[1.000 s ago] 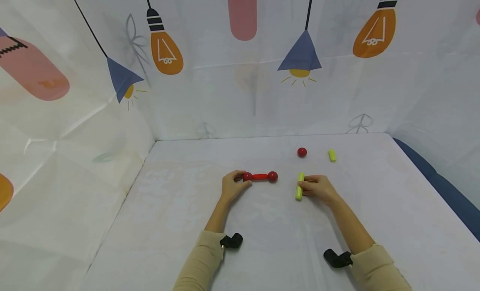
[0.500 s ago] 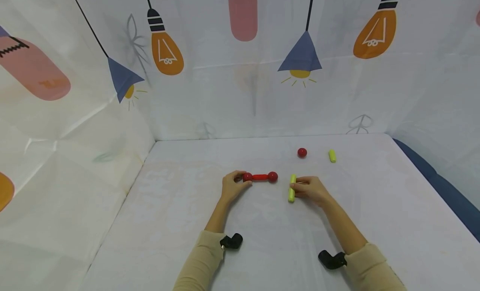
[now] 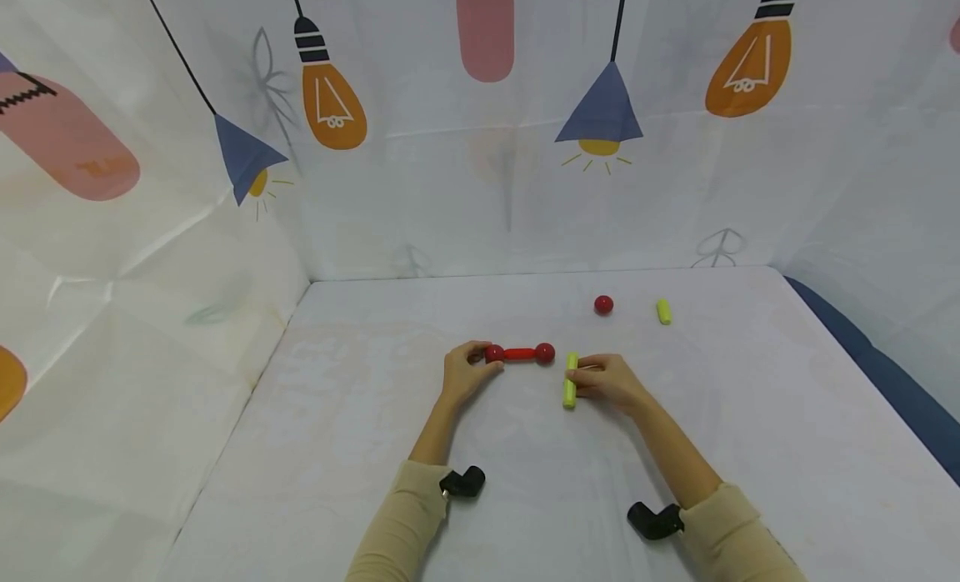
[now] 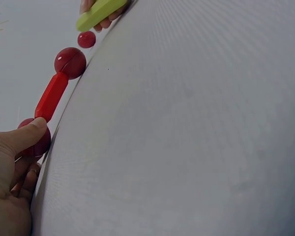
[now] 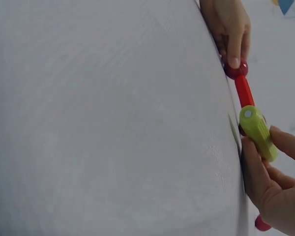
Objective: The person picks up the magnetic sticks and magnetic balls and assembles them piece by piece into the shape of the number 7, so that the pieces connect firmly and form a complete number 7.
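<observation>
In the head view my left hand (image 3: 461,373) grips a red ball (image 3: 494,354) between thumb and fingers. A short red rod (image 3: 519,354) joins this ball to a second red ball (image 3: 545,353), like a small dumbbell lying on the table. My right hand (image 3: 613,383) pinches a yellow-green magnetic rod (image 3: 570,392) just right of the second ball, with a gap between them. Seen in the right wrist view, the yellow-green rod (image 5: 259,135) shows a silvery disc on its near end. The left wrist view shows the thumb across the held ball (image 4: 42,145).
Farther back on the white table (image 3: 375,315) lie a loose red ball (image 3: 603,305) and a shorter yellow-green rod (image 3: 663,312). Printed white sheeting (image 3: 450,190) hangs behind the table and at both sides.
My right hand has moved left with the yellow-green magnetic rod, bringing it close to the right-hand red ball. The left hand and its red pieces have stayed in place.
</observation>
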`<state>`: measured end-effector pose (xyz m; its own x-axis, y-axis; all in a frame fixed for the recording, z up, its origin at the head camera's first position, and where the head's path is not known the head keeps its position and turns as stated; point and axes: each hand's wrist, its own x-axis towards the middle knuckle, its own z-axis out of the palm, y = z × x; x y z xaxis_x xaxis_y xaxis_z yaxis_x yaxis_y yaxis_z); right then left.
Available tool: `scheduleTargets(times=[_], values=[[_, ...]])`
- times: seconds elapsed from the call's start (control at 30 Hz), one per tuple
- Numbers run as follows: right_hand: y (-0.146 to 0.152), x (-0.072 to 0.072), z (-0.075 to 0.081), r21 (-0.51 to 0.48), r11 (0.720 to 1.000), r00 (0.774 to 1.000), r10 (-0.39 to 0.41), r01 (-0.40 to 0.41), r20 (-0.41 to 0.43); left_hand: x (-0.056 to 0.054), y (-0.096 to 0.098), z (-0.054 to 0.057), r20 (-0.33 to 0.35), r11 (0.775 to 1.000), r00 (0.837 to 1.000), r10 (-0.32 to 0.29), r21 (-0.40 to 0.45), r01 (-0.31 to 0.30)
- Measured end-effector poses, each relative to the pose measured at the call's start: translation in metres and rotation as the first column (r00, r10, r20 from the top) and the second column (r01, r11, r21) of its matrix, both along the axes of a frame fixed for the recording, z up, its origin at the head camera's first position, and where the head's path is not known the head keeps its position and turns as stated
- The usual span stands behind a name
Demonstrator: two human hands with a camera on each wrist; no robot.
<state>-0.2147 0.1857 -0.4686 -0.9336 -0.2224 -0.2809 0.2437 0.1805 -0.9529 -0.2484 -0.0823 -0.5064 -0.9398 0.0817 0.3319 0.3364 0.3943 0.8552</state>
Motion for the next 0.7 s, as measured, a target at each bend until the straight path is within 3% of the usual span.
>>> scheduleTargets(times=[0.23, 0.7], values=[[-0.006, -0.001, -0.003, 0.024, 1.000, 1.000, 0.002, -0.002, 0.010, 0.000, 0.000, 0.000, 0.006, 1.000, 1.000, 0.001, -0.008, -0.001], [-0.020, -0.002, -0.003, -0.026, 1.000, 1.000, 0.008, -0.007, 0.028, 0.000, 0.000, 0.000, 0.004, 1.000, 1.000, -0.003, -0.011, 0.003]])
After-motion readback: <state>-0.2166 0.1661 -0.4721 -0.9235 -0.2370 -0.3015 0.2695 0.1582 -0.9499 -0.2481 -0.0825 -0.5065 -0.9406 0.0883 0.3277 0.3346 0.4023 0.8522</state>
